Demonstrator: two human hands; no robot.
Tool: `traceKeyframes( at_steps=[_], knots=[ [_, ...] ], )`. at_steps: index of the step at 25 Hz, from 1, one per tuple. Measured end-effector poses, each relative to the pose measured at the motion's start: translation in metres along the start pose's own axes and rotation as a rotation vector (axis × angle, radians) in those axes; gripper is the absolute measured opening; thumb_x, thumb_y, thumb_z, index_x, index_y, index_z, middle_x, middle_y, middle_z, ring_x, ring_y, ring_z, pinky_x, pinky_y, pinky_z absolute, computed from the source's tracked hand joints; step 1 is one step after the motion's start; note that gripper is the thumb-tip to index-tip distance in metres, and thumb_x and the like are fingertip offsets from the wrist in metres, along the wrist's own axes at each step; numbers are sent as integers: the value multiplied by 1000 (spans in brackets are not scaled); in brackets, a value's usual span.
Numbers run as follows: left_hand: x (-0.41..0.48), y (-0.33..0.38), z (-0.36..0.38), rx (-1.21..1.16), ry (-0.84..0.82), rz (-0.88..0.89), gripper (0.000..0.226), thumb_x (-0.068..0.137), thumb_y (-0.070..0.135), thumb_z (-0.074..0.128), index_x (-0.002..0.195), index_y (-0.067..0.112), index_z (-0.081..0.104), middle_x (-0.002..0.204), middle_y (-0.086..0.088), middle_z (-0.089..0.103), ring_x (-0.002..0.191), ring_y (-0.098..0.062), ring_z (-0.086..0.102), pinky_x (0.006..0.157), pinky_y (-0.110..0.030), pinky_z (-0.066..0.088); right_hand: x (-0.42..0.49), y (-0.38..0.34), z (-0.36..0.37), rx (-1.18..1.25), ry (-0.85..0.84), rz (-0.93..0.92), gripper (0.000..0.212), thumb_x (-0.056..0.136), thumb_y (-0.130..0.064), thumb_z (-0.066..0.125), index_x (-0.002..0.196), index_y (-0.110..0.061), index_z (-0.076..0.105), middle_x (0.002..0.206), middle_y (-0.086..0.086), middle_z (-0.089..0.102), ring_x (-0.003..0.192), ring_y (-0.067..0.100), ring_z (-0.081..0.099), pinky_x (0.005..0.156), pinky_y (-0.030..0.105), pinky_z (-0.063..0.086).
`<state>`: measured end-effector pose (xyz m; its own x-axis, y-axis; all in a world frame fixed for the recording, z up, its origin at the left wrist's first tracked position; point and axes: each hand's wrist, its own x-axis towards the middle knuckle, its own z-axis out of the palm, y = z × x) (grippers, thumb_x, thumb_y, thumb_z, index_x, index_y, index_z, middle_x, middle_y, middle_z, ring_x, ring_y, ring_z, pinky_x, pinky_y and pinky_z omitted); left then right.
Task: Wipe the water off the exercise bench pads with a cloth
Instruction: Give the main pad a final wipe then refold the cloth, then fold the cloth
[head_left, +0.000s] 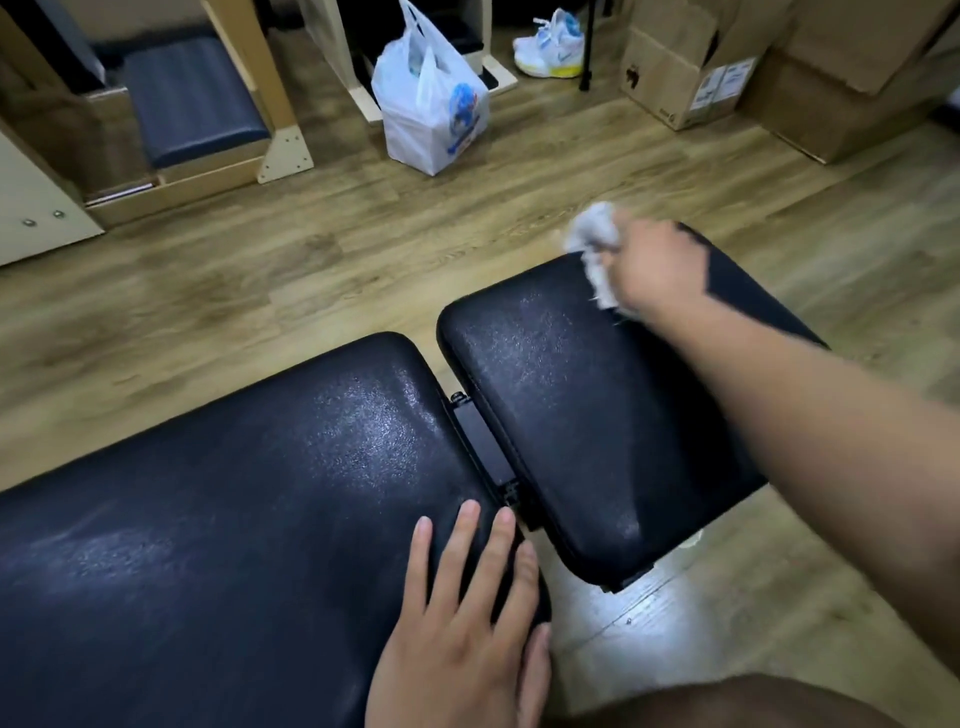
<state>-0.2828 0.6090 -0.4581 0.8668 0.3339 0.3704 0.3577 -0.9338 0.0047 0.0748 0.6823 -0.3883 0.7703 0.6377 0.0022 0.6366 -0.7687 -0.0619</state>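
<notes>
1. A wooden floor (260, 291) lies under everything. On it, well beyond the bench, stand cardboard boxes (675, 78) (at least two), one white plastic bag (431, 114) and white sneakers (550, 44).
2. The bench shows two black pads. The long pad (208, 519) runs off to the left. The short pad (597, 415) sits just beside its right end, its long axis running from near the person away toward the far right. Both carry a speckled sheen; it looks like water, though glare may add to it.
3. One black hinge bracket (480, 441) shows in the gap between the two pads.
4. The left hand (462, 623) rests flat on the near right end of the long pad, fingers straight and spread, holding nothing. It appears to be bracing.
5. The right hand (660, 270) reaches across the short pad to its far edge, fingers curled round one bunched white cloth (595, 234), which touches the pad's far corner.
6. The coming stroke turns on this: nearly all of the short pad lies between the cloth and the person, so the wipe should probably pull back along the pad's length. The right hand is the nearer to that pad. The long pad would wait for later.
</notes>
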Motion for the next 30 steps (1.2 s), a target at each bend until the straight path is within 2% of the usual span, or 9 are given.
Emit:
traceKeyframes(
  at_steps=[3,6,9,12,16,20,22,25,30],
  knots=[
    [-1,-2,7,-2,44,17,47,79,42,60,114,11,69,134,-17,62,130,-41,47,101,-64,36,38,144,-20,-176,-52,363,37,85,-38,48,104,-9,61,91,18,64,89,35,65,77,39,50],
    [2,-1,9,-18,18,6,49,79,43,59,116,12,68,136,-16,61,131,-41,47,102,-65,35,7,207,-24,-4,-16,466,34,83,-34,55,93,-3,63,84,25,62,82,39,64,75,46,52],
    [4,-1,-1,-56,-65,-18,52,81,43,57,121,12,68,139,-15,58,132,-42,48,106,-65,31,-72,180,-26,375,71,524,39,80,-44,56,93,-8,66,84,16,68,79,33,65,69,38,53],
    [9,-1,-20,-86,-277,-69,54,87,45,48,128,14,65,143,-10,55,136,-39,45,111,-61,24,-163,115,-49,975,223,495,23,84,-36,60,85,-15,67,83,7,65,78,21,60,68,32,46],
    [22,-5,-50,-317,-425,-246,51,92,51,40,134,28,56,149,7,47,145,-19,32,123,-48,11,-281,27,-89,1593,-85,422,13,90,-22,62,93,-12,70,95,13,74,83,24,67,76,38,52],
    [15,18,-139,-1229,-154,-778,25,99,39,52,106,22,69,108,3,72,106,-14,65,95,-40,48,-366,-17,-108,1748,-361,302,16,93,-12,57,103,-9,69,98,12,75,96,27,70,88,41,53],
    [-6,34,-179,-1634,-243,-911,34,99,39,53,105,12,72,104,-13,74,98,-27,69,89,-43,50,-394,-25,-115,1759,-488,208,18,93,-10,57,105,-11,69,100,11,74,97,27,70,88,41,53],
    [-35,50,-220,-1648,-210,-918,31,84,31,74,94,3,71,93,-21,70,84,-33,64,79,-44,48,-420,-21,-124,1662,-486,87,15,89,-8,63,102,-11,68,94,13,74,89,27,71,77,40,54],
    [-47,78,-266,-1502,-43,-921,12,92,13,66,82,8,62,76,-15,64,76,-30,56,73,-46,43,-448,-1,-152,1500,-274,66,22,84,-18,72,93,-1,61,76,14,71,69,20,67,59,28,51]
  ],
)
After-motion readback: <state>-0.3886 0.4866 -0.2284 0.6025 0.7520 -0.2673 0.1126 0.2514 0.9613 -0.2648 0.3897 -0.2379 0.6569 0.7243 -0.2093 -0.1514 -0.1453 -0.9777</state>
